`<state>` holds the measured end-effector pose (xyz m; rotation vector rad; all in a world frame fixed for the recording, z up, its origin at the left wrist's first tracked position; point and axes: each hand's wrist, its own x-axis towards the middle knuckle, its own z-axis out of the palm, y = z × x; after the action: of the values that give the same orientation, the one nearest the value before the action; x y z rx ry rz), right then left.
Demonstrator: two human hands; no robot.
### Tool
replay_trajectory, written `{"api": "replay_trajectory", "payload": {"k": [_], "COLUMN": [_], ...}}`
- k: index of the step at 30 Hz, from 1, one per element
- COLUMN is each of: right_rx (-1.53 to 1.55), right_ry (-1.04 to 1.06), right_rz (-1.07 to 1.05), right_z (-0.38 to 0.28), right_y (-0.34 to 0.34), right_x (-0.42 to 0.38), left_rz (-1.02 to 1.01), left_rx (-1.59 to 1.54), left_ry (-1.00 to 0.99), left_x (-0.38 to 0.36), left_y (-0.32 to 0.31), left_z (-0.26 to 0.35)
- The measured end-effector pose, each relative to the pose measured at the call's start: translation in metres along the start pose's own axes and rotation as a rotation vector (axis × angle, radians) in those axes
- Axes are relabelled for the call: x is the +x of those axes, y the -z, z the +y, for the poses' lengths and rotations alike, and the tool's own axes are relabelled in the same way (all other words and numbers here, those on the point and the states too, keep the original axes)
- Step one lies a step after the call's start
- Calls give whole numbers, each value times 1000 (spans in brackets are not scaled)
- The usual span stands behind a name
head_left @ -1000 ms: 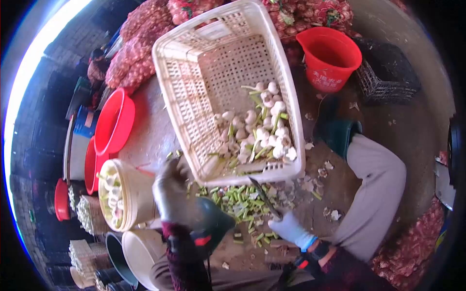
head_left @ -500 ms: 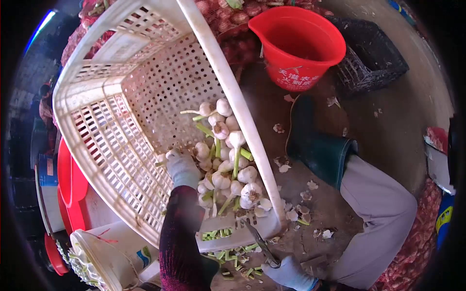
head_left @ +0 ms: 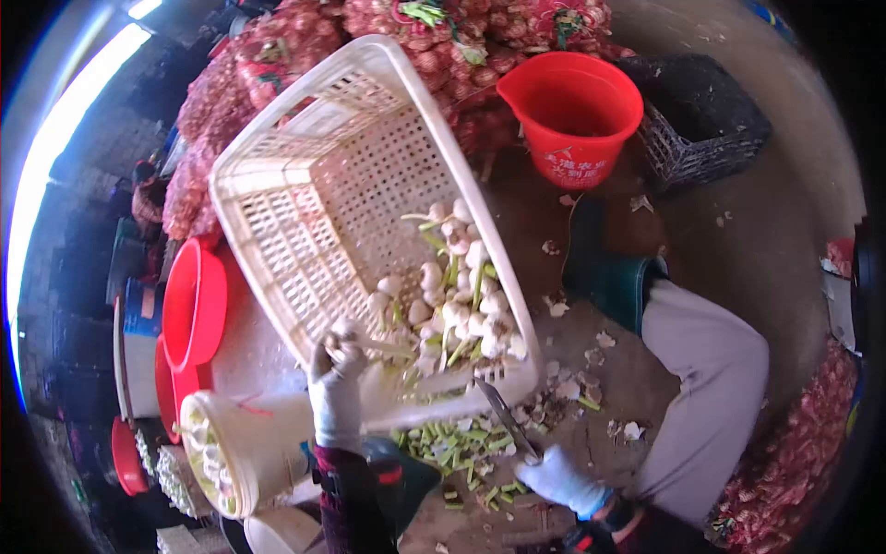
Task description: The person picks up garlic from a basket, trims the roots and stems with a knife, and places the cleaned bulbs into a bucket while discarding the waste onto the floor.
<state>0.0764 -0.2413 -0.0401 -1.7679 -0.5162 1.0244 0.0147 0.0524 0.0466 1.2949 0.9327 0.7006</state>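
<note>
In my left hand (head_left: 336, 392), gloved in white, is a garlic bulb (head_left: 345, 331) with a pale stem pointing right, held above the near left side of the white plastic basket (head_left: 461, 152). Several garlic bulbs (head_left: 457, 314) with cut green stems are heaped in the basket's right side. My right hand (head_left: 560, 482), also gloved, is wrapped round a narrow dark-bladed cutting tool (head_left: 503, 413). Its tip reaches the basket's near rim. Below that rim, short cut green stem pieces (head_left: 452, 445) cover the floor.
Red net sacks of garlic (head_left: 480, 55) are piled behind the basket. A red bucket (head_left: 574, 148) and a black crate (head_left: 711, 152) stand at the back right. A white bucket (head_left: 263, 443) and red tubs (head_left: 196, 305) are on the left. My boot (head_left: 604, 277) stands right of the basket.
My left hand has drawn back from inside the basket to its near rim and now lifts a garlic bulb. The view has tilted up and left; my right hand keeps the cutting tool.
</note>
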Motion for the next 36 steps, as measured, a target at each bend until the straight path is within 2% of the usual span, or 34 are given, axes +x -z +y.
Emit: {"api": "replay_trajectory", "payload": {"k": [1,3,4,5,7,8,9,11,15,18,19,22,25,27,29,30,33,34,35,36], "right_rx": [-29,-134,-205,-207,-402,-436,-437,-539,-598,-565,-566,-631,-586,-576,-797,-781,-639,-612,-578,-485], "right_ry": [23,275,314,323,515,587,593,691,718,700,681,604,614,541,183,129,79,88,85,36], "right_rz": [-18,34,-41,-110,-108,-111,-122,-102,-160,-148,-153,-192,-172,-226,-294,-258,-149,-186,-234,-245], "right_z": [2,-25,-46,-44,-56,-51,-49,-46,-45,-29,-24,-8,11,16,38,41,18,20,26,26], "right_y": [-3,4,13,11,12,7,6,3,2,-5,-7,-13,-24,-24,-19,-18,-14,-13,-14,-17], "right_x": [-4,-11,-18,-23,-38,-43,-48,-55,-64,-54,-50,-36,-27,-20,-1,-4,-3,-7,-17,-26], "left_rz": [33,-78,-89,-126,-110,-166,-146,-138,-34,-90,-95,77,47,24,-41,-77,42,30,84,135], "left_rx": [-17,90,187,153,-71,-136,4,-38,-43,200,199,190,145,211,347,232,49,111,472,321], "left_ry": [52,61,108,83,262,244,206,134,268,114,133,125,244,228,162,155,118,101,-14,29], "left_x": [-36,-98,-121,-142,-186,-201,-210,-228,-237,-232,-232,-233,-229,-234,-236,-239,-231,-229,-224,-223], "left_y": [-9,-11,-5,7,4,1,7,15,19,29,27,24,30,35,33,21,14,14,29,28], "left_z": [10,17,14,-2,4,12,5,-1,-5,-28,-33,-51,-63,-57,-41,-16,-10,-10,-29,-31]}}
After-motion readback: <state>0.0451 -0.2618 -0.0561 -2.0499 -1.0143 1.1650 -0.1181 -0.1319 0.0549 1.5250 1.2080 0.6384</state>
